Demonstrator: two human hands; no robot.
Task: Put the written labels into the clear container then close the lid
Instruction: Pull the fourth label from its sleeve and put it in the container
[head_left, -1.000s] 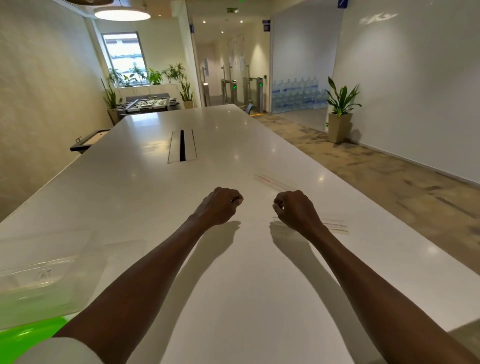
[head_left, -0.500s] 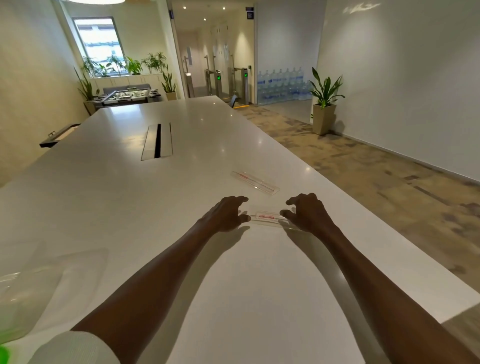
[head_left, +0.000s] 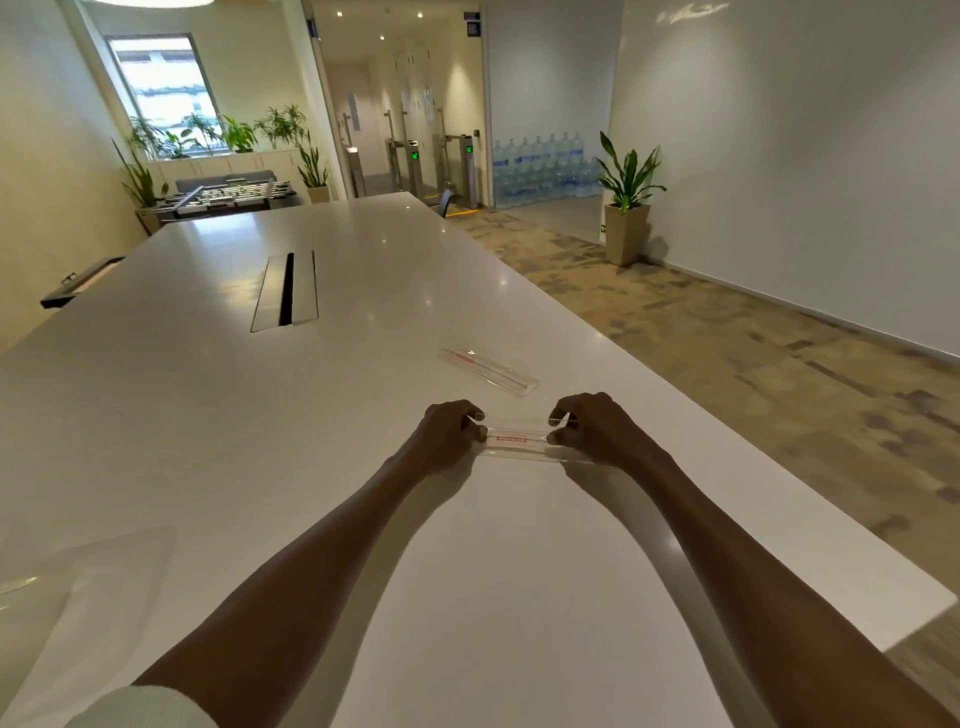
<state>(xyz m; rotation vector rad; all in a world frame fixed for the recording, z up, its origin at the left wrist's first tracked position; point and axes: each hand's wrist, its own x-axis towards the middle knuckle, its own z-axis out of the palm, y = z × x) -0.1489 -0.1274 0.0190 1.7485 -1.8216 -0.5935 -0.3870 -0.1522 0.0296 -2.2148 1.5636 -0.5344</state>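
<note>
Clear label (head_left: 519, 440) with red print lies on the table (head_left: 260, 441); my left hand (head_left: 445, 432) and right hand (head_left: 592, 428) pinch its 2 ends. Another label (head_left: 488, 365) lies just beyond.

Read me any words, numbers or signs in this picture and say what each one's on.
Nothing reads clearly.
Held label: red printed strip, too blurred.
Second label: red marking, too blurred.
Turnstiles: green lit signs, no words legible.
Blue wall sign: too small.

A long white table (head_left: 208, 415) with a cable slot (head_left: 284, 292) carries two clear label strips (head_left: 488, 365) (head_left: 519, 441) — and a clear container (head_left: 78, 582) at the near left.
</note>
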